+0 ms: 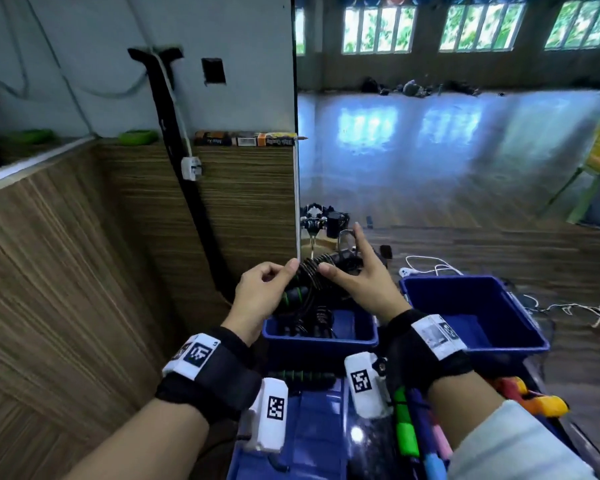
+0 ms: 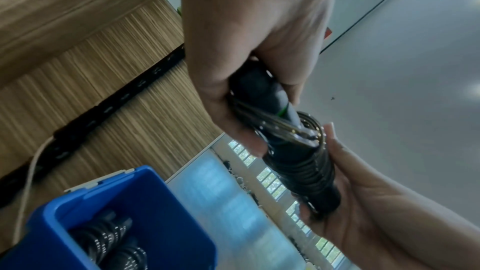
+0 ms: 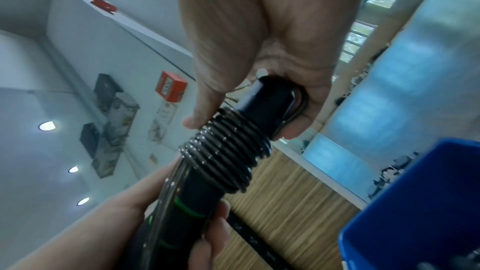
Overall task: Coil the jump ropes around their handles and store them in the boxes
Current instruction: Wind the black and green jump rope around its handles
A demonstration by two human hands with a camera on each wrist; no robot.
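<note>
A black jump rope with green-ringed handles (image 1: 321, 271) (image 2: 293, 157) (image 3: 223, 157) is held level above a blue box (image 1: 321, 336), its thin black rope coiled tightly round the handles. My left hand (image 1: 264, 289) (image 2: 241, 81) grips the green-ringed end, thumb pressing loose rope strands against it. My right hand (image 1: 357, 271) (image 3: 249, 93) holds the other end between thumb and curled fingers, with the index finger raised. Inside the blue box (image 2: 124, 202) lie other coiled black ropes (image 1: 312, 322) (image 2: 111, 239).
A second blue box (image 1: 471, 313) stands empty to the right. More jump ropes, with black-green (image 1: 302, 377), bright green (image 1: 404, 424) and orange (image 1: 527, 396) handles, lie on a blue surface in front of me. A wood-panelled wall (image 1: 84, 271) runs along the left. White cords (image 1: 433, 268) trail on the floor.
</note>
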